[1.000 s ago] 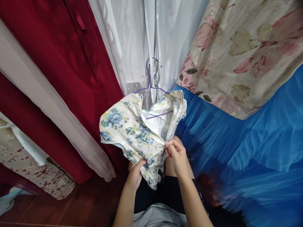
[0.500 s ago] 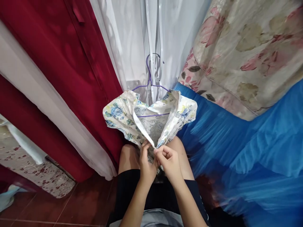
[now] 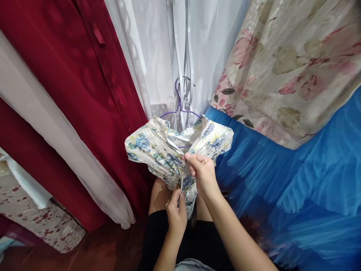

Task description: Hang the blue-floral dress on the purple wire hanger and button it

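A white dress (image 3: pixel 152 145) with blue and yellow flowers hangs on a purple wire hanger (image 3: pixel 179 103), its lower part between my knees. My right hand (image 3: pixel 204 173) pinches the zipper at the bottom of the neck opening; the pull itself is hidden by the fingertips. Below that point the two edges meet in a closed seam. Lower on the seam, my left hand (image 3: pixel 177 212) grips the dress fabric between thumb and fingers. Above my right hand the opening stays parted, showing part of the hanger's bottom bar.
White fabric with hanging straps (image 3: pixel 158 56) is behind the hanger. Red cloth (image 3: pixel 113 113) and a pale sheer panel (image 3: pixel 70 131) hang at left. On the right are a floral cloth (image 3: pixel 296 67) and blue ruffled tulle (image 3: pixel 254 158). Dark red floor tiles (image 3: pixel 98 248) lie below.
My right hand has moved up along the zipper, and the wide V-shaped opening has closed to a small gap. My left hand has shifted slightly lower on the dress.
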Available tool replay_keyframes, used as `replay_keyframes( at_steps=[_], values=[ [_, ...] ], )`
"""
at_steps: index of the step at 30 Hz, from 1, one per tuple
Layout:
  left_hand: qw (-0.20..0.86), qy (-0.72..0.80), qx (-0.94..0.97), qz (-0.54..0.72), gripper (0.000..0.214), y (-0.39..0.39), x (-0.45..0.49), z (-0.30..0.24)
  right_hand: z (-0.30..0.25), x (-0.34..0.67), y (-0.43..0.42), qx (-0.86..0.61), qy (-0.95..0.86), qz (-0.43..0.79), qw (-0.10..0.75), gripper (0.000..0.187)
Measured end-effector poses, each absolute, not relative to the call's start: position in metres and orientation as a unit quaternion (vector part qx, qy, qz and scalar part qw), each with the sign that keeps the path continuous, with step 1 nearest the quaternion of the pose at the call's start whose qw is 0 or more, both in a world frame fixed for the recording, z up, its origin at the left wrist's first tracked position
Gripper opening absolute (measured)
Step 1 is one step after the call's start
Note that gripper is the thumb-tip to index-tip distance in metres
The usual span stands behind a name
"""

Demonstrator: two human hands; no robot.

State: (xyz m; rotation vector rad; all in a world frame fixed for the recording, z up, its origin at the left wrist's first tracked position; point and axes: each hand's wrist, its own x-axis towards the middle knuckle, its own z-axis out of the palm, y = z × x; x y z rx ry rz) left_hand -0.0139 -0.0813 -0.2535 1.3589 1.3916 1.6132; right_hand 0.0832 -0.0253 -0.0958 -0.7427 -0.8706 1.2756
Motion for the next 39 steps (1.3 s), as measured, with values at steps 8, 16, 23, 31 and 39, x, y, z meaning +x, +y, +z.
replay_keyframes(
  at_steps=[8,16,23,31,39],
  values=[
    [0.39,0.516,0.457,0.61,0.042,-0.079,-0.004,-0.25,-0.027,0.088,0.023,-0.261,-0.369,0.654,0.607,0.027],
    [0.413,0.494,0.492,0.586,0.03,-0.108,0.005,-0.281,-0.007,0.101,0.013,-0.251,-0.426,0.607,0.623,0.021],
    [0.223,0.386,0.514,0.733,0.019,-0.065,-0.021,-0.171,-0.018,0.102,-0.005,-0.303,-0.512,0.44,0.672,0.016],
    [-0.011,0.348,0.748,0.565,0.016,-0.003,-0.031,-0.017,-0.022,0.106,-0.006,-0.305,-0.547,0.403,0.667,0.021],
    [-0.025,0.36,0.615,0.702,0.015,0.007,-0.084,0.009,-0.094,0.112,0.01,-0.402,-0.538,0.425,0.607,0.026]
  ],
)
